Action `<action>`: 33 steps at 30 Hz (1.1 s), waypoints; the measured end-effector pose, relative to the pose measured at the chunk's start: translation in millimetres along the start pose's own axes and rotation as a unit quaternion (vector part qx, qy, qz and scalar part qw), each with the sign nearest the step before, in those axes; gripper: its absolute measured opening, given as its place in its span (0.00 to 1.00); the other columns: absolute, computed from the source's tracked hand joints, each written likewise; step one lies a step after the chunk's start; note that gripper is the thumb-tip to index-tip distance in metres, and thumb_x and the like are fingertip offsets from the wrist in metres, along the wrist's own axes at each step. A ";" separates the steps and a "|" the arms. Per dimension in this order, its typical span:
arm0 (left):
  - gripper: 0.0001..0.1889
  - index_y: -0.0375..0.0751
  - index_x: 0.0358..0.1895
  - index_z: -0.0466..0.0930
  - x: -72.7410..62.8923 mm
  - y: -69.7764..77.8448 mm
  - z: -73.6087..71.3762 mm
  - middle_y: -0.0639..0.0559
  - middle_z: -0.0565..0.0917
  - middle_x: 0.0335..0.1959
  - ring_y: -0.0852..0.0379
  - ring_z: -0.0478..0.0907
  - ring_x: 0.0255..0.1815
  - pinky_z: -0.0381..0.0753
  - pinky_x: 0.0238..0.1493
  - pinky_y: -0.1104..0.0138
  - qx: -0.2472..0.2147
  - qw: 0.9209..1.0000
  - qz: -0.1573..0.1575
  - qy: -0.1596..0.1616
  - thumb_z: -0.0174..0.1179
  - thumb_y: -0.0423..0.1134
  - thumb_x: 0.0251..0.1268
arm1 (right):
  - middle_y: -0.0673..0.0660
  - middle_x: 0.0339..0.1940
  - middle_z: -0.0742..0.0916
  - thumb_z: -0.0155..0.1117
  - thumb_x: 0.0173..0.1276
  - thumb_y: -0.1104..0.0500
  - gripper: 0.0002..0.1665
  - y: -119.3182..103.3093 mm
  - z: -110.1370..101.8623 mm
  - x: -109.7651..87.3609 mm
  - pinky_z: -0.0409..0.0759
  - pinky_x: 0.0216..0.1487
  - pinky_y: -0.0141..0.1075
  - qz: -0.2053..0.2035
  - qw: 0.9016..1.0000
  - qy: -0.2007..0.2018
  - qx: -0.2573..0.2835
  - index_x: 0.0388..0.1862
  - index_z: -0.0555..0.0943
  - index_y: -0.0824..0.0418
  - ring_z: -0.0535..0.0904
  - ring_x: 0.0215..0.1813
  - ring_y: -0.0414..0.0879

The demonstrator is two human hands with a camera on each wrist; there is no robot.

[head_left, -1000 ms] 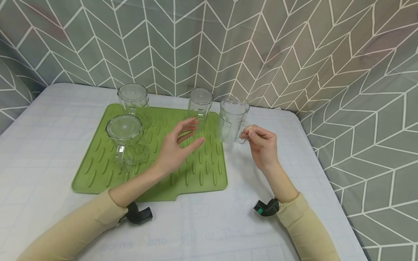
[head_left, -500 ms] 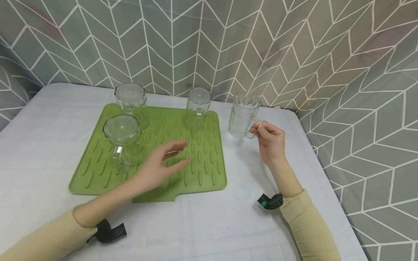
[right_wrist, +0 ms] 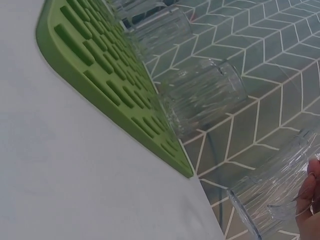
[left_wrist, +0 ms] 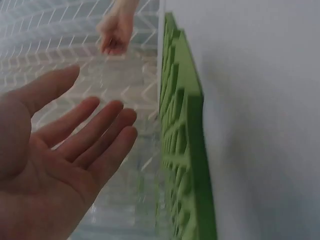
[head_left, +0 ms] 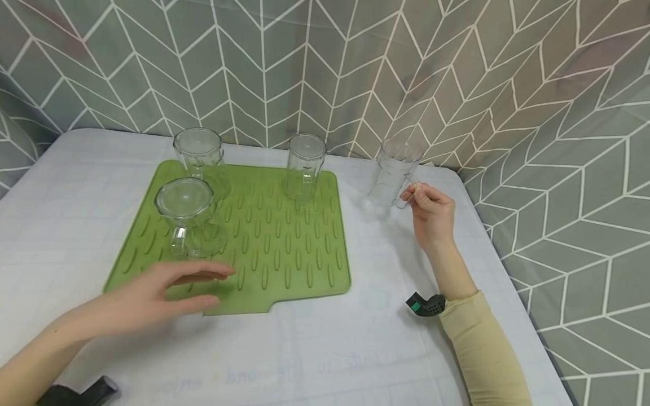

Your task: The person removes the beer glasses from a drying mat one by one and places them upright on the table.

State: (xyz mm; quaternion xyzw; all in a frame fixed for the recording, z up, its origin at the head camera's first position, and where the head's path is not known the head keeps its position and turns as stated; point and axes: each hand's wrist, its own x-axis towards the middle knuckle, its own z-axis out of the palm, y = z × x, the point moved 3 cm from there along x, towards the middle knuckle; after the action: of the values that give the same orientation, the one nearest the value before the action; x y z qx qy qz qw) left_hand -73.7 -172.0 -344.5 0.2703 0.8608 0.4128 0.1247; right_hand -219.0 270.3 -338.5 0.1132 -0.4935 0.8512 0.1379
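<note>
At the right, beside the mat, my right hand [head_left: 434,217] pinches the handle of a clear glass mug [head_left: 395,172]. The right wrist view shows that mug [right_wrist: 272,187] at the lower right; whether its base touches the table, I cannot tell. My left hand [head_left: 162,293] hovers by the green mat's front left part with fingers extended and nothing held. In the left wrist view that hand [left_wrist: 75,155] has its palm visible. Closest to it is a glass mug [head_left: 185,206] on the mat, apparently bottom up.
The ridged green drying mat [head_left: 284,265] lies on a white cloth-covered table [head_left: 376,338]. Another glass mug [head_left: 199,149] stands at its back left, and a narrower one [head_left: 306,166] at its back right. A patterned curtain [head_left: 284,67] hangs behind the table.
My right hand has carried the held mug rightward, away from the mat. My left hand has drawn back toward the lower left, from the mat's middle to its front edge.
</note>
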 end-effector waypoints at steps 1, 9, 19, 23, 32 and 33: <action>0.22 0.58 0.66 0.76 -3.7 -3.1 -4.5 0.63 0.81 0.62 0.66 0.78 0.61 0.81 0.62 0.71 0.007 1.000 0.006 0.000 0.64 0.47 0.69 | 0.59 0.28 0.87 0.63 0.67 0.72 0.09 -0.1 -1.6 0.7 0.82 0.40 0.34 -0.001 1.000 0.003 0.000 0.29 0.88 0.71 0.84 0.31 0.50; 0.21 0.56 0.63 0.77 -23.6 -38.2 -32.0 0.60 0.83 0.59 0.66 0.80 0.58 0.82 0.54 0.78 0.017 0.999 0.023 -0.025 0.64 0.37 0.69 | 0.60 0.27 0.86 0.60 0.68 0.73 0.11 -0.8 -9.6 4.8 0.83 0.40 0.34 0.003 1.000 0.022 0.006 0.28 0.87 0.72 0.83 0.30 0.50; 0.19 0.47 0.60 0.79 -34.5 -93.1 -67.0 0.70 0.83 0.54 0.76 0.79 0.51 0.86 0.42 0.77 0.044 0.996 -0.068 0.050 0.65 0.34 0.67 | 0.61 0.28 0.86 0.59 0.68 0.74 0.13 -4.9 -18.7 9.4 0.83 0.40 0.35 0.003 0.999 0.047 0.011 0.25 0.86 0.73 0.83 0.29 0.51; 0.21 0.44 0.63 0.78 -35.1 -105.4 -75.0 0.81 0.77 0.53 0.83 0.74 0.50 0.83 0.41 0.81 0.052 0.988 -0.116 0.087 0.65 0.37 0.68 | 0.61 0.28 0.85 0.60 0.67 0.74 0.12 -6.1 -22.5 11.1 0.83 0.39 0.36 -0.001 0.998 0.053 0.013 0.24 0.86 0.73 0.82 0.29 0.51; 0.31 0.41 0.68 0.72 -35.6 -130.1 -81.6 0.81 0.67 0.60 0.94 0.61 0.52 0.64 0.49 0.97 0.048 0.971 -0.147 0.181 0.70 0.42 0.64 | 0.62 0.27 0.85 0.63 0.66 0.72 0.12 -8.3 -30.2 15.7 0.84 0.40 0.36 -0.007 0.998 0.062 0.012 0.22 0.84 0.74 0.82 0.29 0.52; 0.31 0.42 0.69 0.72 -36.2 -130.6 -82.7 0.82 0.67 0.60 0.94 0.61 0.52 0.64 0.49 0.98 0.052 0.967 -0.152 0.195 0.70 0.43 0.63 | 0.62 0.27 0.85 0.63 0.66 0.72 0.12 -8.4 -31.2 16.5 0.84 0.40 0.36 -0.008 0.998 0.062 0.013 0.22 0.84 0.73 0.82 0.29 0.52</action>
State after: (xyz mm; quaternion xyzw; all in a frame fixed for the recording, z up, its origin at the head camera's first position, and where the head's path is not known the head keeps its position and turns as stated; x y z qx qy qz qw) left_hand -127.4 -312.8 -394.4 0.0561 0.9197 0.3887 0.0014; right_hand -233.2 303.6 -341.5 0.0660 -0.4723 0.8616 0.1736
